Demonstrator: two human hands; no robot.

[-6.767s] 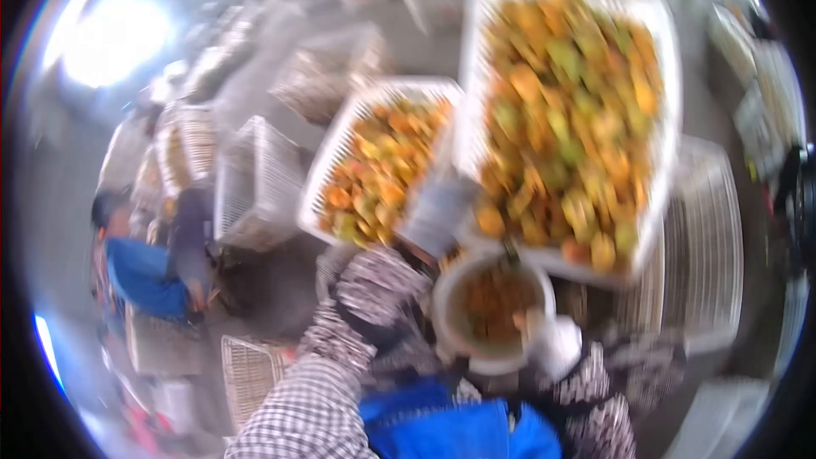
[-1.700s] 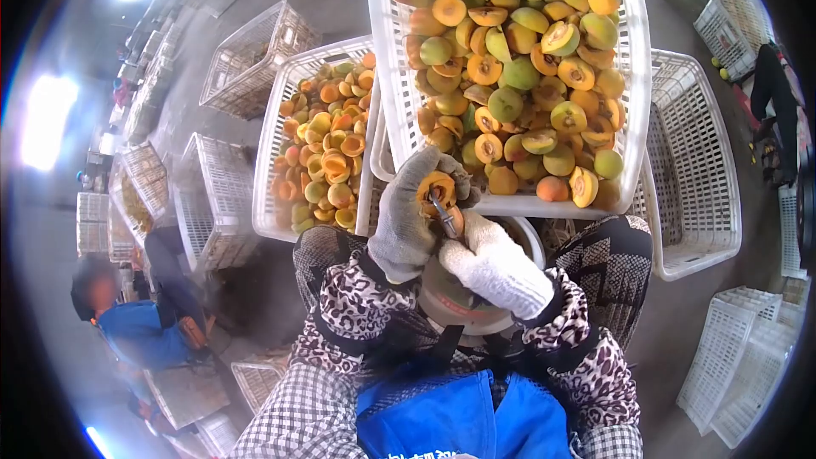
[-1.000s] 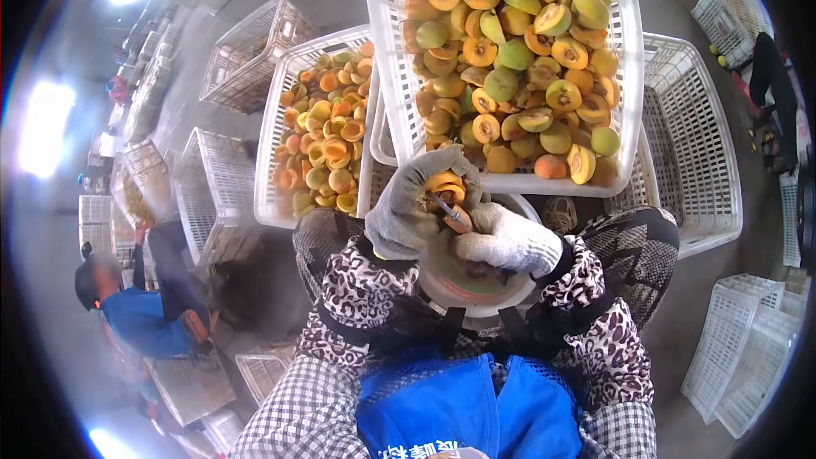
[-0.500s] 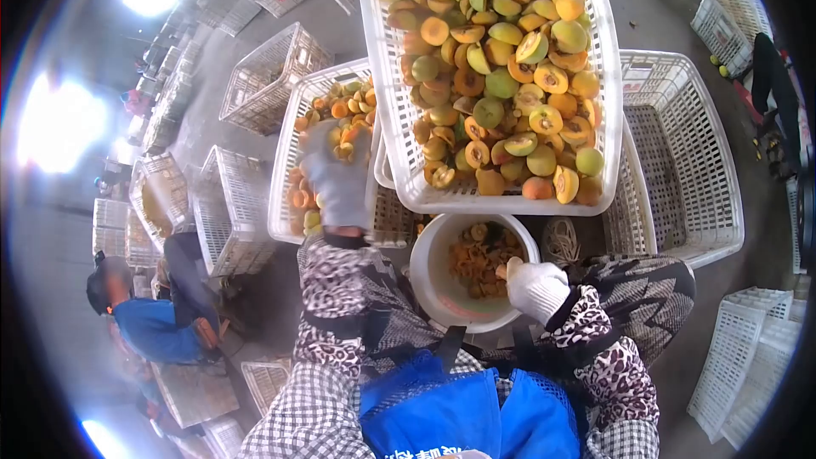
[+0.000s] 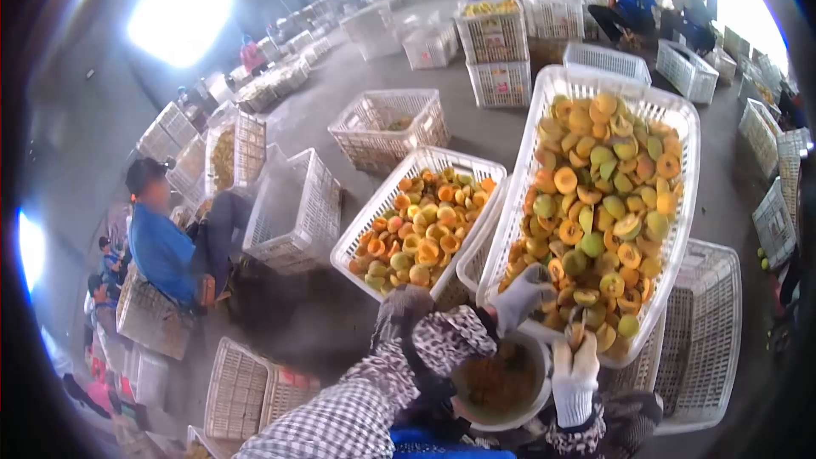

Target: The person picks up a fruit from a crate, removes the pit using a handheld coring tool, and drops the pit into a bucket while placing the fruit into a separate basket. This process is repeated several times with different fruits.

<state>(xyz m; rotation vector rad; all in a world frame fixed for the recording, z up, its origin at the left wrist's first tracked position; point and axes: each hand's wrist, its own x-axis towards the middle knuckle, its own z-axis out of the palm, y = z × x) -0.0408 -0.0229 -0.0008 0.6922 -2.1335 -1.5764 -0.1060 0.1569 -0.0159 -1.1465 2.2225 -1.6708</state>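
Left sleeve [image 5: 455, 342] hides part of the bucket [image 5: 503, 422]; fruit crates [image 5: 685, 172] stand beyond.

The left hand [image 5: 523, 296] wears a grey glove [image 5: 512, 308]; just behind it, a dark band [image 5: 488, 320] edges a leopard-print sleeve [image 5: 456, 339], crossed by a black strip [image 5: 429, 381]; farther from that hand, black-and-white check cloth [image 5: 327, 421] covers the arm; the right hand [image 5: 575, 374] wears a white knitted glove [image 5: 573, 401], a leopard-print cuff [image 5: 580, 439] behind it; dark patterned trousers [image 5: 636, 415] show beside the cuff; blue cloth [image 5: 450, 452] lies behind both hands.
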